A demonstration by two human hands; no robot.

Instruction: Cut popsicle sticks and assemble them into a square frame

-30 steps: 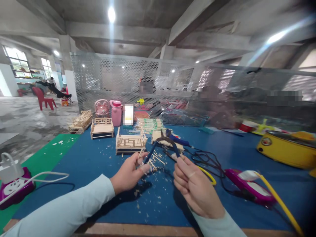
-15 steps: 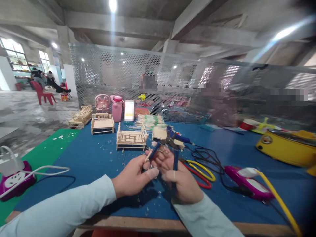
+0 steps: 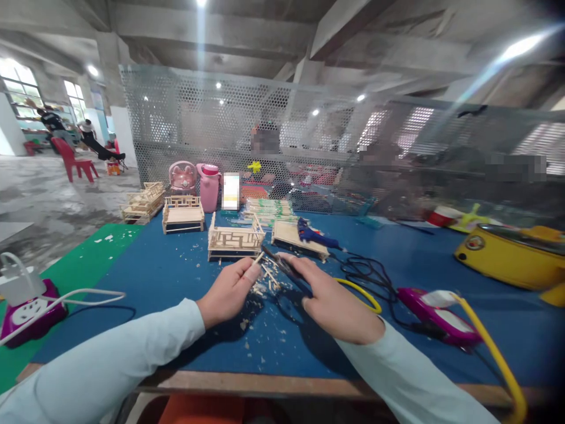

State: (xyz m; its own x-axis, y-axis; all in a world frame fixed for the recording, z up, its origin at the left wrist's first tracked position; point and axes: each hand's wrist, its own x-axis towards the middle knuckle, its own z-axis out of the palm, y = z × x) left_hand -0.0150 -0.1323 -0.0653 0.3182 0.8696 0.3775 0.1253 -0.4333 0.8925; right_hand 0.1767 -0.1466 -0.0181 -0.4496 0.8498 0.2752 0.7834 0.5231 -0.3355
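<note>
My left hand (image 3: 230, 292) is closed, pinching a thin wooden stick (image 3: 258, 257) between thumb and fingers. My right hand (image 3: 333, 297) is wrapped over a pair of pliers (image 3: 286, 266); their dark jaws point at the stick's end, and the handles are mostly hidden under the palm. Whether the jaws touch the stick I cannot tell. Below and between the hands lie short stick offcuts (image 3: 270, 275) and pale scraps. Just beyond my left hand stands a small wooden lattice-backed bench model (image 3: 236, 242). A flat wooden panel (image 3: 282, 234) lies to its right, with a blue glue gun (image 3: 318, 236) across it.
Two more wooden models, one a small bed-like piece (image 3: 183, 218), stand at the back left by a pink bottle (image 3: 209, 191). Bundled sticks (image 3: 269, 211) lie behind. Rightward are yellow scissor handles (image 3: 362, 294), cables, a purple power strip (image 3: 441, 324) and a yellow pot (image 3: 507, 259).
The pliers have turned from handles towards me to jaws towards the stick, under my right hand. My hands have moved apart, and the stick in my left hand now points forward.
</note>
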